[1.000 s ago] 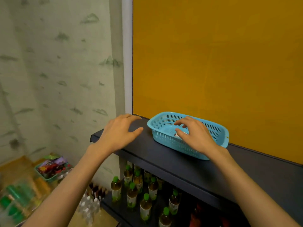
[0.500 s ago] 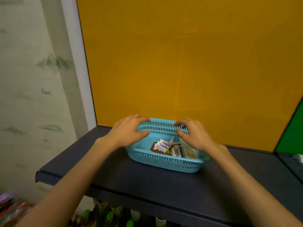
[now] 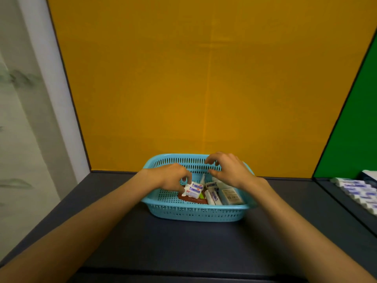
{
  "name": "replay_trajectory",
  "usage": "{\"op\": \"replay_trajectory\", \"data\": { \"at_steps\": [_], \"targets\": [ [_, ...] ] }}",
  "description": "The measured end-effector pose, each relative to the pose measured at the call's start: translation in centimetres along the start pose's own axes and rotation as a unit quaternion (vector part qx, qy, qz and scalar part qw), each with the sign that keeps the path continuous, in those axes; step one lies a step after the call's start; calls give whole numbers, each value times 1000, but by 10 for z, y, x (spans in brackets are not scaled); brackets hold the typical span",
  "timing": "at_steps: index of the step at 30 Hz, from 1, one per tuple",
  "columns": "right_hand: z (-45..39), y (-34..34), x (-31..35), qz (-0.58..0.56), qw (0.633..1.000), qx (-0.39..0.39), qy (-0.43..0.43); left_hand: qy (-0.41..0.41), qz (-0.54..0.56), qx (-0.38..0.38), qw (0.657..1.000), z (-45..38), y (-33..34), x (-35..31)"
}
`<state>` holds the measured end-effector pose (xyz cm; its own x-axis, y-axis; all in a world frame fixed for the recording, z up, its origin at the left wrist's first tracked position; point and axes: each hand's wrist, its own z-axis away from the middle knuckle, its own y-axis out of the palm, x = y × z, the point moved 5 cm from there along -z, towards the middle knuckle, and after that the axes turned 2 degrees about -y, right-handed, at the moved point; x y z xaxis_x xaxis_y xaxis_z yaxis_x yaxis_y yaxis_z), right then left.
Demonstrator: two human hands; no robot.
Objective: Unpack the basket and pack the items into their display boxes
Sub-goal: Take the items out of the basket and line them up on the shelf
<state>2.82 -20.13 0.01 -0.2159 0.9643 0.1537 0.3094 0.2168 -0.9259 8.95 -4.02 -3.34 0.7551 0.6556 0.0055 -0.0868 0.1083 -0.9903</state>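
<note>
Two hands – left hand [image 3: 173,178] pinches small white box [image 3: 194,189] | right hand [image 3: 228,170] curled, empty | perforated basket [image 3: 195,213]

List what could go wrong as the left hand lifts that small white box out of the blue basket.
1. The left hand pinches the small white box only at its end, so it may slip or twist free.
2. A second white box lies against it and may be dragged along.
3. The right hand hovers over the blue basket without holding it, so the light basket may shift on the dark shelf.
</note>
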Motion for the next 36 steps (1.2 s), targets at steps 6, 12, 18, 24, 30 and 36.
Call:
{"op": "replay_trajectory", "data": {
  "at_steps": [6,12,18,24,30,36],
  "targets": [
    [-5,3,2,10,1000,-1,4,38,3,47,998,-17,4,-9],
    [-9,11,3,9,1000,9,-3,35,3,58,998,-26,15,-15],
    [-18,24,3,8,997,75,-5,-1,53,83,995,-19,14,-5],
    [-27,45,15,-5,987,160,-15,-44,207,-49,976,9,-21,30],
    [-27,63,23,1,975,224,-9,-72,227,-189,953,53,-37,59],
    [-27,76,29,6,970,242,-8,-89,248,-279,923,76,-28,75]
  ]
}}
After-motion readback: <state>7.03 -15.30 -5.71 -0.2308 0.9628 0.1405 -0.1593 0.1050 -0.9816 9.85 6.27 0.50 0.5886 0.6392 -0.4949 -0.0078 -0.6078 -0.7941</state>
